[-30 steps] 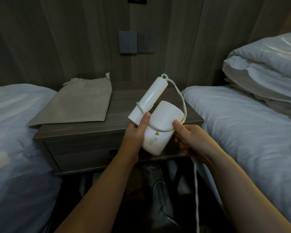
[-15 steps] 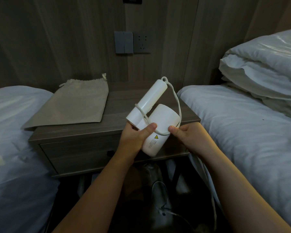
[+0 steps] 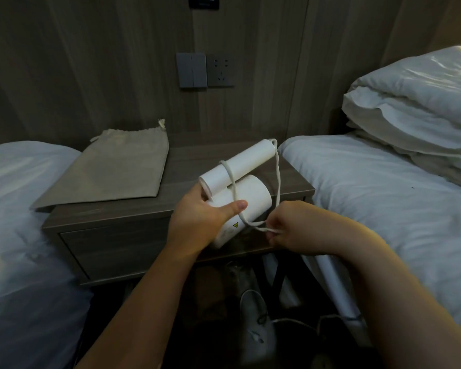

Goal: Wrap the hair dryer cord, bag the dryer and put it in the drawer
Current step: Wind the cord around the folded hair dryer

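My left hand (image 3: 200,222) grips a white folded hair dryer (image 3: 253,194) in front of the nightstand, thumb lying across its barrel. The white cord (image 3: 278,179) runs from the end of the handle, loops once around the dryer and ends at my right hand (image 3: 290,230), which pinches it just right of the barrel. A beige drawstring bag (image 3: 117,169) lies flat on the left part of the nightstand (image 3: 186,166). The drawer front (image 3: 112,251) below the top is closed.
White beds flank the nightstand, the left bed (image 3: 19,235) and the right bed (image 3: 383,209), with a folded duvet (image 3: 415,107) on the right one. A switch and socket (image 3: 205,70) sit on the wooden wall. Shoes (image 3: 256,323) lie on the dark floor below.
My right hand has drawn the cord around the barrel and down to the right. The dryer has tilted flatter, and my left thumb now lies across the barrel.
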`<state>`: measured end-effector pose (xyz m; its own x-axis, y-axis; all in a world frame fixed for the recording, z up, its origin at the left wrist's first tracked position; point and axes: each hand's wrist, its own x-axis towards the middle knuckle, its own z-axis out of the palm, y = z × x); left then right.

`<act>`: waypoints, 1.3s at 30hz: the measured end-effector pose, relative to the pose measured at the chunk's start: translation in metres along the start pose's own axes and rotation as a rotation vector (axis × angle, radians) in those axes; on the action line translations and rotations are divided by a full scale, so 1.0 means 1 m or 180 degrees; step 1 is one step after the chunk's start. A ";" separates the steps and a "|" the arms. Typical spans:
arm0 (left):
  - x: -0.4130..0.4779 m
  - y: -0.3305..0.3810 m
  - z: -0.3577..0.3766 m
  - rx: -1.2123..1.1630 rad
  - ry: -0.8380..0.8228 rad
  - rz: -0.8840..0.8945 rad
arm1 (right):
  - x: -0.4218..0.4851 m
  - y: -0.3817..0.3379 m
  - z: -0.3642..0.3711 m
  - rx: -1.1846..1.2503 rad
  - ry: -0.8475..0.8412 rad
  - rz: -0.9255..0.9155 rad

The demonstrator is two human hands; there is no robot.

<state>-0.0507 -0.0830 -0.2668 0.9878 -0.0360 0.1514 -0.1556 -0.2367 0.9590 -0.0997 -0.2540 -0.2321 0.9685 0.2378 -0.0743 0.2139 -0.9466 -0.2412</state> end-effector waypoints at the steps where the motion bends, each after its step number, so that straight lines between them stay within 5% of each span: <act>1: 0.001 0.001 -0.001 0.0099 -0.0002 0.0003 | -0.002 -0.003 -0.003 -0.0101 0.0005 -0.0073; 5: 0.004 0.006 -0.012 0.0387 -0.0349 -0.0030 | -0.008 -0.010 -0.020 -0.0204 0.0116 -0.0259; 12: 0.003 0.005 -0.024 0.0752 -0.1488 -0.0075 | -0.007 -0.019 -0.023 -0.0539 0.1297 0.0298; 19: -0.003 -0.007 -0.016 0.1057 -0.2057 0.0028 | -0.003 0.003 -0.011 0.0397 0.0859 -0.0221; 24: -0.005 -0.008 -0.009 0.1448 -0.2240 0.0198 | 0.006 0.015 0.000 0.0601 0.1039 -0.0029; 33: -0.007 -0.011 -0.005 0.1480 -0.2423 0.0306 | 0.006 0.025 0.010 0.1202 0.0361 -0.0006; 39: -0.007 -0.011 -0.007 0.1444 -0.2537 0.0203 | 0.013 0.023 0.021 0.1535 0.0491 -0.0001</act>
<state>-0.0558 -0.0733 -0.2770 0.7122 -0.6809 -0.1707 -0.3607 -0.5637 0.7431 -0.0853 -0.2682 -0.2585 0.9838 0.1687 0.0609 0.1661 -0.7295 -0.6635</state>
